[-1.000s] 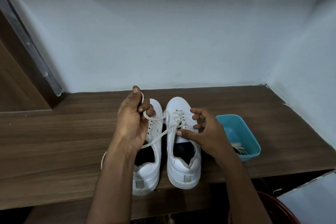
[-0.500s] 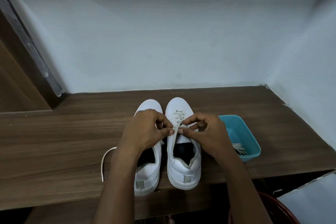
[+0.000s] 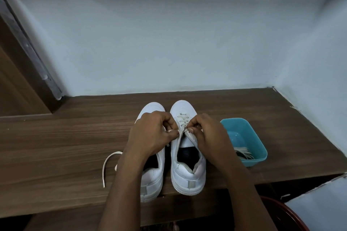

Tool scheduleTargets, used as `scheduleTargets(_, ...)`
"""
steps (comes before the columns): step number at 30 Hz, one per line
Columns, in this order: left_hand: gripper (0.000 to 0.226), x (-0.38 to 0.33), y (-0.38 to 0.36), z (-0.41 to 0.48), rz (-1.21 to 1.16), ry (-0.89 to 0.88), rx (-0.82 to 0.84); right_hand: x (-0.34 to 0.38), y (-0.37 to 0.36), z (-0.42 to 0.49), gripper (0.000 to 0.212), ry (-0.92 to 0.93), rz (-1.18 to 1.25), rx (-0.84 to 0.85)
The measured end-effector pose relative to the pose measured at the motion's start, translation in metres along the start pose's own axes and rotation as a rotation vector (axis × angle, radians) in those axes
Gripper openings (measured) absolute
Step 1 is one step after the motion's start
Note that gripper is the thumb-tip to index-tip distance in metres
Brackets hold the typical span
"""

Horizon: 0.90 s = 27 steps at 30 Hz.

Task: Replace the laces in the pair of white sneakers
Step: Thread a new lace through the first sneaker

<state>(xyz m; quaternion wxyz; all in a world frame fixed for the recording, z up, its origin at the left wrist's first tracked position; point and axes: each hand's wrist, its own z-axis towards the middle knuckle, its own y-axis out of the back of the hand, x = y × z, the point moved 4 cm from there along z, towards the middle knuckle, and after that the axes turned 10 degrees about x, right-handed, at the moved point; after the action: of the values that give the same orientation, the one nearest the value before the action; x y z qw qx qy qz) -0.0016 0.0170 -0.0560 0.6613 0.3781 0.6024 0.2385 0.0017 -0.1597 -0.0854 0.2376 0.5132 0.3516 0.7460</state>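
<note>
Two white sneakers stand side by side on the wooden shelf, toes toward the wall. The right sneaker has a white lace crossed through its front eyelets. My left hand pinches one strand of that lace at the sneaker's left eyelet row. My right hand pinches the lace at the right eyelet row, fingertips nearly meeting the left hand's. The left sneaker lies mostly under my left hand and forearm. A loose lace end curves over the shelf to the left of the sneakers.
A teal plastic tub sits right of the sneakers with other laces in its near corner. The wooden shelf ends at the wall behind and on the right. A dark red rim shows at the bottom right.
My left hand came down from above the left sneaker's toe with the lace and met my right hand over the right sneaker's eyelets. The loose lace end now lies further out on the shelf.
</note>
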Motion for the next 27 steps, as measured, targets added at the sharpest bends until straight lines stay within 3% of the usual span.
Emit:
scheduleTargets(11,0.013,0.000,-0.004,-0.001,-0.031,-0.028,0.038,0.010,-0.010,-0.003,0.012,0.038,-0.088,-0.091)
scheduleTargets(16,0.013,0.005,-0.005,0.001,-0.061,0.014,0.038,0.001,0.000,-0.003,0.003,-0.043,0.112,-0.105)
scheduleTargets(19,0.012,0.005,-0.006,0.002,-0.072,0.018,0.040,-0.003,0.006,-0.005,0.014,-0.123,0.258,-0.062)
scheduleTargets(27,0.005,0.008,-0.003,0.003,-0.028,-0.009,0.062,-0.009,0.008,-0.005,0.011,-0.122,0.271,-0.061)
